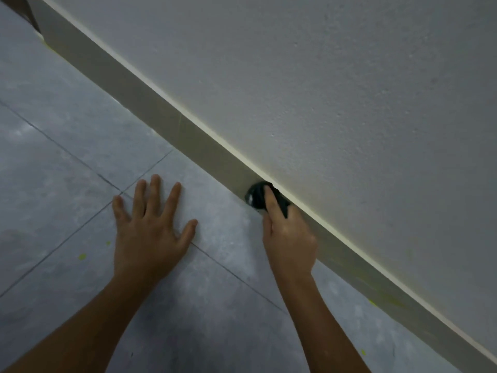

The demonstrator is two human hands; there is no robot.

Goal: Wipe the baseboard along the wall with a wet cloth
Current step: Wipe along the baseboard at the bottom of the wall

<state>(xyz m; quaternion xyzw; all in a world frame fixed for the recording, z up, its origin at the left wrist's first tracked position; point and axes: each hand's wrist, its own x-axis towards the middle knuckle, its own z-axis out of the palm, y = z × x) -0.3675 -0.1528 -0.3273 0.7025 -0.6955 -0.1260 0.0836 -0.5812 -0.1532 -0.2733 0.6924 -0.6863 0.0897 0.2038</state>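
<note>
- The floor [67, 162] fills the lower left: large grey tiles with a cloudy, mottled finish, split by thin dark grout lines that cross just beside the left hand's fingertips.
- Small yellow-green flecks dot the tiles [82, 256], one near the left wrist and more close to the wall further right.
- The baseboard [150, 103] runs as a long diagonal band from the upper left down to the lower right, a flat beige-grey strip with a paler top edge where it meets the wall.
- Faint yellowish smears show on the baseboard's lower right stretch.
- Above it, the wall [336, 90] is pale grey-white with a fine, gritty texture, and it takes up the whole upper right.
- At the far upper left the baseboard ends at a corner, with something dark brown beyond it, too small to make out.
- Left hand [150, 232] lies flat on the tile, palm down, fingers spread, its grip released and holding nothing.
- Right hand [289, 238] is clenched on the cloth [256, 196], a dark, bunched wad, with the index finger stretched out along its top.
- The cloth is pressed against the face of the baseboard, just above the floor line and reaching the board's top edge.
- Both bare forearms come in from the bottom of the view.
</note>
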